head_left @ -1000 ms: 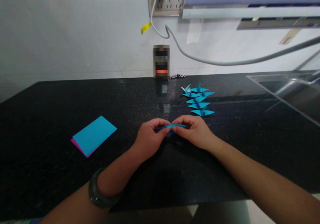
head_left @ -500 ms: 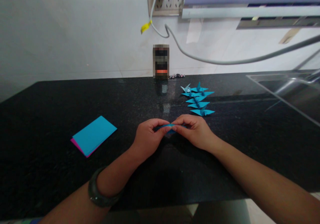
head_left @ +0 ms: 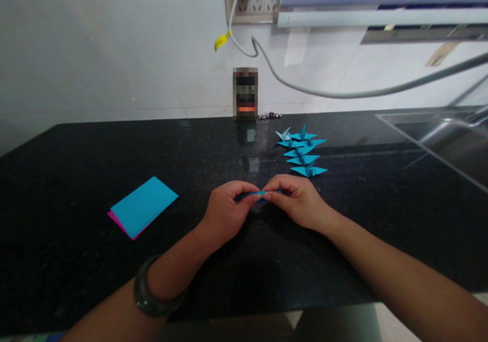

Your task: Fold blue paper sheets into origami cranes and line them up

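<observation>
Between my two hands is a small folded piece of blue paper (head_left: 261, 193), mostly covered by fingers and thumbs. My left hand (head_left: 231, 207) pinches its left part, closed with thumb against index finger. On the other side my right hand (head_left: 295, 199) is closed on the right part, its fingertips meeting those of the left. How the paper is folded in detail cannot be made out. Just beyond my right hand stand several blue paper cranes (head_left: 308, 171) in a loose group, with one paler crane (head_left: 284, 135) at the back left.
A stack of blue paper sheets (head_left: 145, 205) with pink beneath lies at left on the black countertop (head_left: 68, 179). A pixelated upright object (head_left: 246, 94) leans at the wall beside a beaded string (head_left: 270, 116). A sink (head_left: 450, 133) is at right; a grey cable (head_left: 335, 94) hangs above.
Both hands stay in nearly the same place, still pinching the blue paper. The visible strip of paper between the fingertips looks slightly flatter.
</observation>
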`<state>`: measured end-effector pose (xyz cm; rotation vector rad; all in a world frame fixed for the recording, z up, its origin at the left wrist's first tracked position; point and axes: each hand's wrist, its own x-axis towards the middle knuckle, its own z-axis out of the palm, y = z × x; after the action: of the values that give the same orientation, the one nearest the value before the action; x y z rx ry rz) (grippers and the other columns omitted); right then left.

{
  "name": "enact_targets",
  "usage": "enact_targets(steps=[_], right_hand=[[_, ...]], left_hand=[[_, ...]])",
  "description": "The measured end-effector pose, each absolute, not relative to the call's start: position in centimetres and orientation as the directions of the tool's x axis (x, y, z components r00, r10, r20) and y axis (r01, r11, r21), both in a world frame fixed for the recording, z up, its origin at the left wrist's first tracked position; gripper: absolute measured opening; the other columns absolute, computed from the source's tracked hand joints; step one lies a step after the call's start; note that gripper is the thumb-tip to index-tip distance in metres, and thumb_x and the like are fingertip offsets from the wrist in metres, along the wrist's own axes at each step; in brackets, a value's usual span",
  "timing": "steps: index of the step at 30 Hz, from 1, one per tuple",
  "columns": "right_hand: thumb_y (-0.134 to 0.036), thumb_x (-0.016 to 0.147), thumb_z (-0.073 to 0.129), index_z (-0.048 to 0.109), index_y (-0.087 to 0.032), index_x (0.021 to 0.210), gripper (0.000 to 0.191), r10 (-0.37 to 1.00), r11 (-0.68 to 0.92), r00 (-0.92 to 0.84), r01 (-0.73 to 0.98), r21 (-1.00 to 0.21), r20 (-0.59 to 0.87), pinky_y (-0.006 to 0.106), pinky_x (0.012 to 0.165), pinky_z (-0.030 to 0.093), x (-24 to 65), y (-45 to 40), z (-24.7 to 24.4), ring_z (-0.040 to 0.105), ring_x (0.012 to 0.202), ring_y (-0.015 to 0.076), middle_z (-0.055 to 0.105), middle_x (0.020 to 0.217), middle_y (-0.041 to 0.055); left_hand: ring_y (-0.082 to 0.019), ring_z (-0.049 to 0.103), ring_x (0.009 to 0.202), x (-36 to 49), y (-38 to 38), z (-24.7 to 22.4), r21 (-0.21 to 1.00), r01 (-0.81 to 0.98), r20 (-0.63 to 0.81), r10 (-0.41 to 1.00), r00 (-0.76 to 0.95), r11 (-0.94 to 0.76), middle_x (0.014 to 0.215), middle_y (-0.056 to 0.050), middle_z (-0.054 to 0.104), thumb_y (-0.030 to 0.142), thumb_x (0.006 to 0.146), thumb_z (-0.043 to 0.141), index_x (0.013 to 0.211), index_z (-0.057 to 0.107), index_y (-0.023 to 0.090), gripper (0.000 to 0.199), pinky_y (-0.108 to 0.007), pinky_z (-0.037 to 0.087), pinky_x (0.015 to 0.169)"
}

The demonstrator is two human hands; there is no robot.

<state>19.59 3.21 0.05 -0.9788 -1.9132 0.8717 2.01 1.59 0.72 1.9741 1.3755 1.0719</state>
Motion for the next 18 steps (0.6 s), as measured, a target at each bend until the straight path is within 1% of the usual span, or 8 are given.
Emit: enact_targets(steps=[5,11,13,18], right_hand=[[-0.022,0.076,0.061,0.064,-0.015,0.072,0.008,0.854,0.475,-0.385,0.304,-0.826,0.350,0.023,0.060,0.044,19.60,3.20,0.04,0.057,0.064,0.0113,0.063,0.069,0.0019],[-0.022,0.076,0.061,0.064,-0.016,0.072,0.008,0.861,0.465,-0.369,0.292,-0.836,0.350,0.024,0.061,0.045,19.68,3.33,-0.02,0.057,0.065,0.0122,0.063,0.071,0.0028],[-0.022,0.075,0.062,0.065,-0.016,0.073,0.007,0.862,0.463,-0.366,0.289,-0.838,0.350,0.025,0.061,0.045,19.70,3.33,-0.02,0.058,0.066,0.0124,0.063,0.071,0.0026],[-0.022,0.074,0.062,0.066,-0.016,0.074,0.007,0.868,0.440,-0.378,0.283,-0.852,0.322,0.025,0.062,0.046,19.72,3.17,-0.03,0.058,0.066,0.0127,0.064,0.072,0.0029]], left_hand=[[-0.015,0.063,0.069,2.03,1.56,0.58,0.757,0.543,0.318,0.931,0.182,-0.364,0.075,-0.001,0.071,0.020,0.074,0.062,0.075,0.068,0.019,0.006,-0.026,0.050,0.068],[-0.016,0.064,0.072,2.04,1.66,0.47,0.825,0.495,0.218,0.961,0.168,-0.274,0.080,-0.002,0.071,0.028,0.074,0.063,0.081,0.067,0.018,0.013,-0.027,0.050,0.068],[-0.017,0.064,0.071,2.09,1.64,0.58,0.837,0.485,0.205,0.967,0.152,-0.254,0.078,-0.002,0.071,0.028,0.073,0.063,0.079,0.068,0.019,0.012,-0.027,0.050,0.067],[-0.016,0.064,0.069,2.19,1.57,0.83,0.845,0.476,0.211,0.970,0.121,-0.243,0.074,-0.002,0.071,0.024,0.073,0.063,0.074,0.070,0.018,0.009,-0.027,0.049,0.067]])
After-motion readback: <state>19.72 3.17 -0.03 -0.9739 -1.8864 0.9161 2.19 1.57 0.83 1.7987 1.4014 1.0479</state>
